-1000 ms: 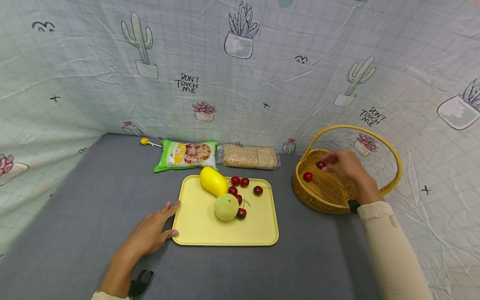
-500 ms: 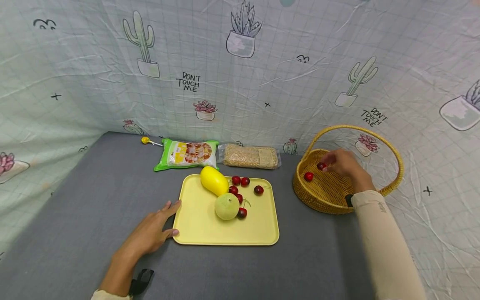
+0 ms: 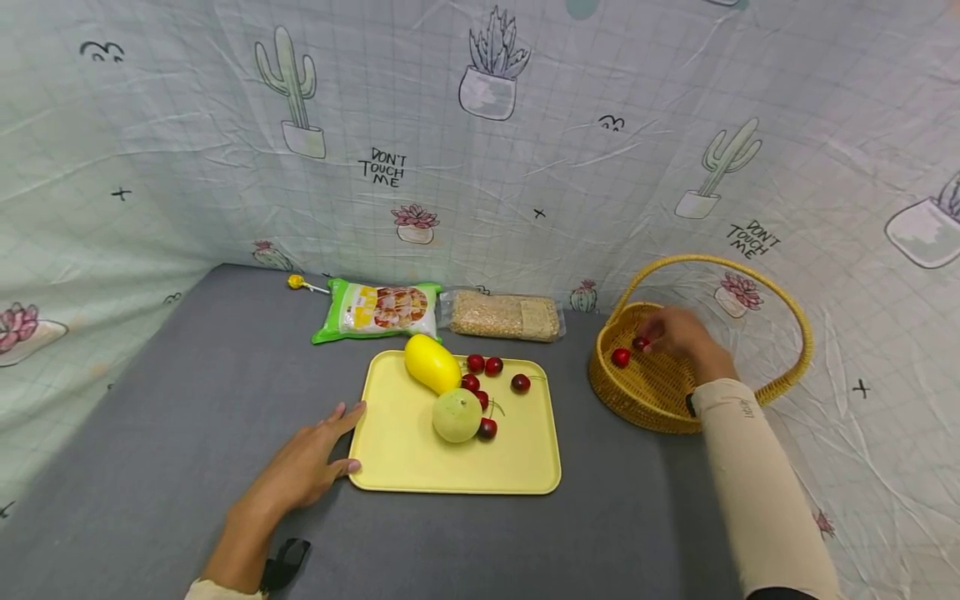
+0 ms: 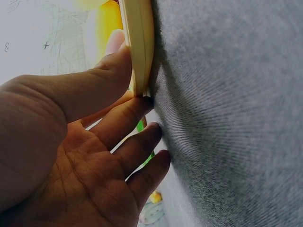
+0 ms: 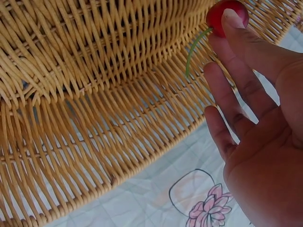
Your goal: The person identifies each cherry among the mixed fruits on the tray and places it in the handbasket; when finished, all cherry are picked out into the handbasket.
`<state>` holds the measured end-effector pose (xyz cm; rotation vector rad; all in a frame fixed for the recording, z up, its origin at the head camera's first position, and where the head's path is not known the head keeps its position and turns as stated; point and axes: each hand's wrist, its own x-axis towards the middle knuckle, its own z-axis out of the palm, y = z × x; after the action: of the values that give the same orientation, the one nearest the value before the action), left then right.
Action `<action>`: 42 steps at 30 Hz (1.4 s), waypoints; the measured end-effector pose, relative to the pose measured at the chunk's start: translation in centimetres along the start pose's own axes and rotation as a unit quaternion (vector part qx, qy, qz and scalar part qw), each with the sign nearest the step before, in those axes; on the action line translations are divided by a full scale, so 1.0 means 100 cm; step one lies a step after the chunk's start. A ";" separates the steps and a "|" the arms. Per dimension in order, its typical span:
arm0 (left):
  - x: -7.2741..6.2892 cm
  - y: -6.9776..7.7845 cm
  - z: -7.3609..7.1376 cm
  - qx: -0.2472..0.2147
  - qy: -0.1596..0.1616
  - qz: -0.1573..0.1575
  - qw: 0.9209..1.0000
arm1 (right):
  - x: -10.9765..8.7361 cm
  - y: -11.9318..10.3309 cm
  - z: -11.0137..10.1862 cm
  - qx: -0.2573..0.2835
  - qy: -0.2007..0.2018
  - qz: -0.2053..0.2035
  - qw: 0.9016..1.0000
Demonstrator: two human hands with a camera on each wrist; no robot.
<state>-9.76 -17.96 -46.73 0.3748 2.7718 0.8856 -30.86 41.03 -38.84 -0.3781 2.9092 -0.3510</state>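
Red cherry (image 5: 219, 17) sits pinched in the right hand (image 3: 678, 333) inside the basket (image 3: 622, 396) near the far right corner of the counter (image 3: 225, 392); left hand (image 3: 309, 454), fingers spread, touches the left edge of the tray (image 3: 420, 468); likely placing, next calling for release

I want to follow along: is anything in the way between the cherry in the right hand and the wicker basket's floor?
Nothing visible, though the spot right underneath is hidden. The right hand pinches the cherry within the wicker basket; a second cherry lies to its left in the head view.
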 end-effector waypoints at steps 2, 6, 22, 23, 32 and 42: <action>0.000 0.000 0.000 -0.002 0.001 0.000 1.000 | 0.001 0.000 0.002 -0.004 -0.003 0.002 1.000; 0.000 0.000 0.000 -0.001 0.001 -0.001 1.000 | 0.004 0.000 0.006 -0.018 -0.011 0.007 1.000; -0.002 0.002 0.001 -0.004 0.005 -0.005 1.000 | 0.011 -0.005 0.014 -0.020 -0.027 0.022 0.999; -0.002 0.002 0.001 -0.005 0.005 -0.005 1.000 | 0.011 -0.006 0.014 -0.023 -0.024 0.023 0.999; -0.002 0.003 0.000 -0.007 0.004 -0.008 1.000 | 0.009 -0.009 0.013 -0.033 -0.019 0.014 0.999; 0.000 0.003 -0.001 -0.006 -0.005 -0.013 1.000 | 0.002 -0.014 -0.003 -0.050 0.016 -0.015 0.999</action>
<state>-9.77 -17.79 -46.50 0.3385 2.7550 0.8904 -30.76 39.77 -38.24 -0.4360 2.9620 -0.2196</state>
